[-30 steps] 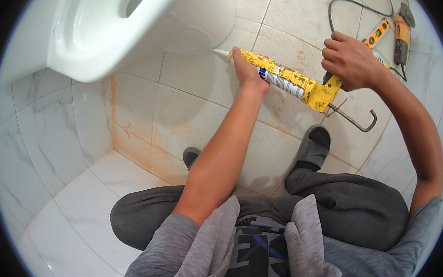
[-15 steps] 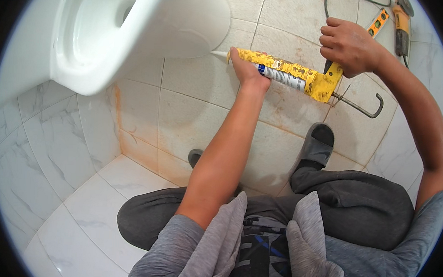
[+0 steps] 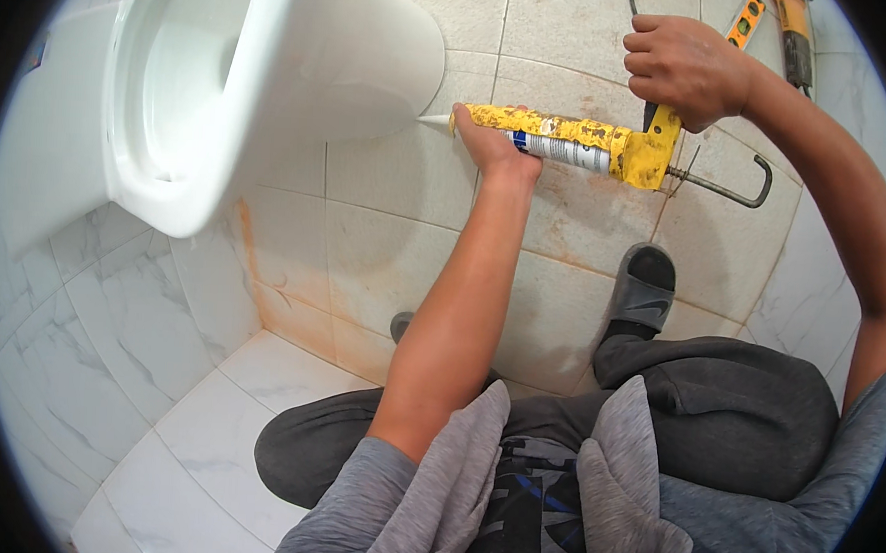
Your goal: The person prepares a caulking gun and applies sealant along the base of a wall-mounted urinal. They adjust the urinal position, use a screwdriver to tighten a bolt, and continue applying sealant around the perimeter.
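A worn yellow caulking gun (image 3: 596,134) with a white cartridge (image 3: 568,153) in it lies across both my hands. Its front end rests in my left hand (image 3: 490,144), whose fingers curl around it from below. My right hand (image 3: 684,74) is closed in a fist on the handle at the back end. The pale nozzle (image 3: 433,119) points left, its tip at or very near the base of the white toilet (image 3: 399,64), close to the floor. From the rear of the gun the hooked metal rod (image 3: 723,189) sticks out to the right.
An orange spirit level (image 3: 746,20) and a yellow-and-black power tool (image 3: 795,40) lie at the far right. Beige floor tiles (image 3: 394,254) carry rusty stains. Marbled wall tiles (image 3: 125,325) rise at the left. My sandalled foot (image 3: 644,287) stands below the gun.
The view has shifted, so the toilet and floor sit lower in the picture. The nozzle tip has moved slightly along the toilet base toward me. Both hands keep their hold.
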`<state>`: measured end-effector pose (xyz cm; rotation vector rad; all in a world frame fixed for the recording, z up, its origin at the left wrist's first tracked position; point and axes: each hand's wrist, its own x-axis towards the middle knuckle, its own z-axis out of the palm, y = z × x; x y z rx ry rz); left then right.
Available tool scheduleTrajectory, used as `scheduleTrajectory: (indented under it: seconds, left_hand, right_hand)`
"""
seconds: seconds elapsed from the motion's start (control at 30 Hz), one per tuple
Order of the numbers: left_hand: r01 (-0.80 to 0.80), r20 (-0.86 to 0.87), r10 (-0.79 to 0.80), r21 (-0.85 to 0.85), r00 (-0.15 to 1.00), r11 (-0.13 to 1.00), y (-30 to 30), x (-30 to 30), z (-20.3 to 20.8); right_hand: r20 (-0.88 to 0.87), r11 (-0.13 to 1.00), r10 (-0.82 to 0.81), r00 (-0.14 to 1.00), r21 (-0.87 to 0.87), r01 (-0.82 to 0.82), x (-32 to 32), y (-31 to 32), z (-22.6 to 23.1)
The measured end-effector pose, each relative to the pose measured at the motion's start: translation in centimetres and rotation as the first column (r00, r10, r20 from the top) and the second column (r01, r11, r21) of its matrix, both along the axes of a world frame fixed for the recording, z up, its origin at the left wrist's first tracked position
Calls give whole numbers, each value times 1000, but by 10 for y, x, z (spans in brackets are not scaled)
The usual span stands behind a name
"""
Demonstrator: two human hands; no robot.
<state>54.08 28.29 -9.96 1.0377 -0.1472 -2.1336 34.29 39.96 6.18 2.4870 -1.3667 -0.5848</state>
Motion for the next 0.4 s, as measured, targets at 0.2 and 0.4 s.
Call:
scheduleTrajectory:
  seconds: [0.2,0.4]
  left_hand:
    - [-8,-9,8,-16,1000,1000,3,2,2]
    - [6,-76,-8,-32,997,999,-2,7,-4]
  right_hand:
    - [-7,998,24,1000,65,-24,1,-3,5]
    - [142,965,260,955,-26,-259,-5,-12,15]
